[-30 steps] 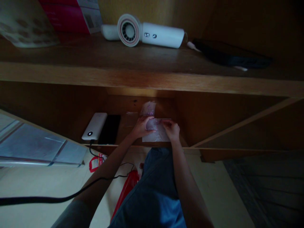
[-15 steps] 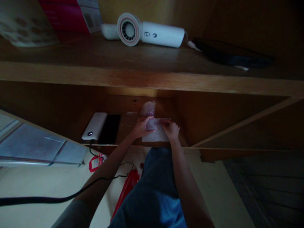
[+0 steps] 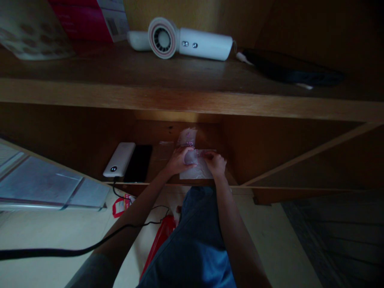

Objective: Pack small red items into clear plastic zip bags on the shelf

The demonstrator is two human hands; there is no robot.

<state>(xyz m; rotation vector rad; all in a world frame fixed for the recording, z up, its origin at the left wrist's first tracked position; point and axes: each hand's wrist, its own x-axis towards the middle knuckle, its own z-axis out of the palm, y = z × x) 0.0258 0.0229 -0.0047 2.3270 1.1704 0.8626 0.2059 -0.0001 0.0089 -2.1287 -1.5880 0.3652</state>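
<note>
A whitish, see-through sheet (image 3: 195, 173) lies on the lower shelf in front of me. My left hand (image 3: 178, 161) rests at its left side, thumb and forefinger apart on the sheet. At the right side, my right hand (image 3: 216, 163) has its fingers curled into a pinch over the sheet; whatever lies between the fingertips is too small and dim to make out. Just behind my left hand is a clear plastic bag (image 3: 187, 137) with small pinkish-purple bits in it. A small, flat clear bag (image 3: 166, 150) lies to the left.
A white power bank (image 3: 120, 159) with a black cable (image 3: 117, 231) and a black flat object (image 3: 138, 163) lie at the shelf's left. Above, the upper shelf (image 3: 192, 96) holds a white handheld fan (image 3: 205, 43), a dark strapped item (image 3: 294, 72) and a pink box (image 3: 84, 20).
Both hands stay almost in place over the sheet. The small flat bag at the left shows a little more clearly; nothing else has visibly moved.
</note>
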